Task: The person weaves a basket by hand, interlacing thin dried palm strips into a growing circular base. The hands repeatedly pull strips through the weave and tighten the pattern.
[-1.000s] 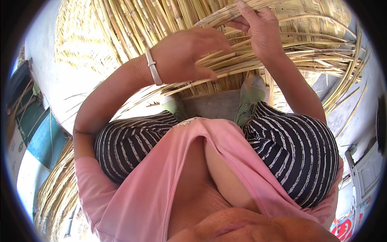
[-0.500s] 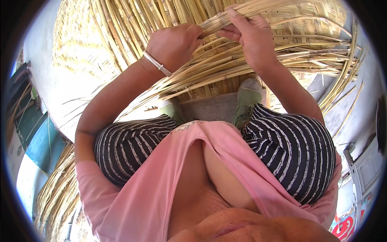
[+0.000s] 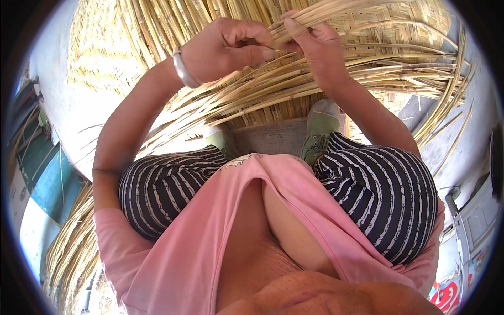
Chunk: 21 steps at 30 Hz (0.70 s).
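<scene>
A bundle of pale yellow split reed strips (image 3: 349,9) slants up to the right across the top of the view. My right hand (image 3: 324,60) is closed round it, thumb laid along the top. My left hand (image 3: 223,50), with a bangle at the wrist, is closed at the bundle's lower left end, thumb and fingers bent together on the strips; their tips are partly hidden. Beneath both hands lies a woven reed mat (image 3: 404,34), its weave showing at right and far left. Unwoven upright strips (image 3: 152,26) rise from it on the left.
More loose strips (image 3: 247,92) sweep sideways between my hands and my green shoes (image 3: 323,121). A wooden board (image 3: 270,139) lies between the shoes. Curved strip ends (image 3: 459,79) stick out at right. A heap of reeds (image 3: 68,252) lies at lower left.
My left hand has turned over, so that its thumb side now shows, and has shifted slightly up. My right hand has slid a little left and keeps its grip on the bundle.
</scene>
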Available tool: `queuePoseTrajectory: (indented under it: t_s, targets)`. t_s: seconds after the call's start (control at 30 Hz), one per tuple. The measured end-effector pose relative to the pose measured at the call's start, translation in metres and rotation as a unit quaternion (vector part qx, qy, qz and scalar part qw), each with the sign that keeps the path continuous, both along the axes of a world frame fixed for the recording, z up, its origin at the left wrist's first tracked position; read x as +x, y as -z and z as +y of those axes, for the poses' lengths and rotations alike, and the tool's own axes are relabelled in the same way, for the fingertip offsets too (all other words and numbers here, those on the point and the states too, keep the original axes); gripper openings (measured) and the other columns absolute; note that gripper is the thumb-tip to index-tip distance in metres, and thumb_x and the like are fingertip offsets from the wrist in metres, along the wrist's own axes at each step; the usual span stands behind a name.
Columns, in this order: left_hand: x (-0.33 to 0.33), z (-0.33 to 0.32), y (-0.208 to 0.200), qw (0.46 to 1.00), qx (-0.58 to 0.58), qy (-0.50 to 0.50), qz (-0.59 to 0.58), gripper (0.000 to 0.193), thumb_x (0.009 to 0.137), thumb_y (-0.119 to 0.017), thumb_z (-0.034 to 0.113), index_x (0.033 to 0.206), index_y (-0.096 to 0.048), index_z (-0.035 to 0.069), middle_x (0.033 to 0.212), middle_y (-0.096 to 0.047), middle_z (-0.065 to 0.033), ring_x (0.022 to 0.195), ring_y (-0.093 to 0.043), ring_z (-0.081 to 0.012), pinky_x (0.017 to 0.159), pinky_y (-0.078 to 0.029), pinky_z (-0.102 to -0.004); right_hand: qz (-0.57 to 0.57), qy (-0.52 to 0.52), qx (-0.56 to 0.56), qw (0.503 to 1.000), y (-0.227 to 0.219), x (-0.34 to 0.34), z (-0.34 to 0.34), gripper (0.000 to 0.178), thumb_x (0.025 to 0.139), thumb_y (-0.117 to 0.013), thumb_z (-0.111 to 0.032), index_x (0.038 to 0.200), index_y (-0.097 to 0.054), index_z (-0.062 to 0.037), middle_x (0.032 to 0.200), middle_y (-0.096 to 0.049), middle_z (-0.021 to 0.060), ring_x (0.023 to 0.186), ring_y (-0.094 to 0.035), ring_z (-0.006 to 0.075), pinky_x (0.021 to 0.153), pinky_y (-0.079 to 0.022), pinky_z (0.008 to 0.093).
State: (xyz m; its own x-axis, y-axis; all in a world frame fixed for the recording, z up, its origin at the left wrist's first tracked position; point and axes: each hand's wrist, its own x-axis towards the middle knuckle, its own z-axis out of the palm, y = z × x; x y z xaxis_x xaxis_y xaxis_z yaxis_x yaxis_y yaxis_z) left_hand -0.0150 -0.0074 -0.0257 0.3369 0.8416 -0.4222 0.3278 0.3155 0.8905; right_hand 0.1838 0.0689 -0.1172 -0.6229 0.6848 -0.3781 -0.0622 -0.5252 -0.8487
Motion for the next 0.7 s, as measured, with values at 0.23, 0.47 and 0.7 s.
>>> queuePoseTrajectory:
  t_s: [0.23, 0.47, 0.7]
  targets:
    - [0.027, -0.048, 0.037, 0.939, -0.18, -0.165, -0.244, 0.053, 0.093, -0.061, 0.045, 0.13, -0.053, 0.008, 0.126, -0.057, -0.0124, 0.115, -0.056, -0.0234, 0.093, -0.049, -0.0372, 0.097, 0.058, -0.18, 0.977, -0.016, -0.01, 0.023, 0.018, 0.098, -0.057, -0.018, 0.108, -0.06, -0.0027, 0.096, -0.068, 0.0103, 0.086, -0.068, 0.0209, 0.079, -0.058, 0.0356]
    - [-0.022, -0.083, 0.056, 0.801, -0.105, -0.504, -0.306, 0.06, 0.094, -0.062, 0.045, 0.139, -0.046, 0.009, 0.132, -0.054, -0.0108, 0.121, -0.056, -0.0279, 0.101, -0.045, -0.0457, 0.125, 0.053, -0.182, 0.974, -0.01, -0.009, 0.029, 0.032, 0.098, -0.059, -0.022, 0.122, -0.052, -0.0019, 0.126, -0.06, 0.0155, 0.118, -0.059, 0.0318, 0.098, -0.053, 0.0416]
    - [-0.06, -0.056, 0.022, 0.773, 0.054, -0.555, -0.301, 0.027, 0.096, -0.062, 0.023, 0.111, -0.064, 0.001, 0.109, -0.069, -0.0176, 0.098, -0.07, -0.0231, 0.082, -0.061, -0.0333, 0.095, 0.013, -0.289, 0.952, -0.017, -0.011, -0.002, 0.035, 0.104, -0.047, -0.03, 0.12, -0.052, 0.0002, 0.118, -0.065, 0.0192, 0.111, -0.064, 0.0287, 0.097, -0.054, 0.039]
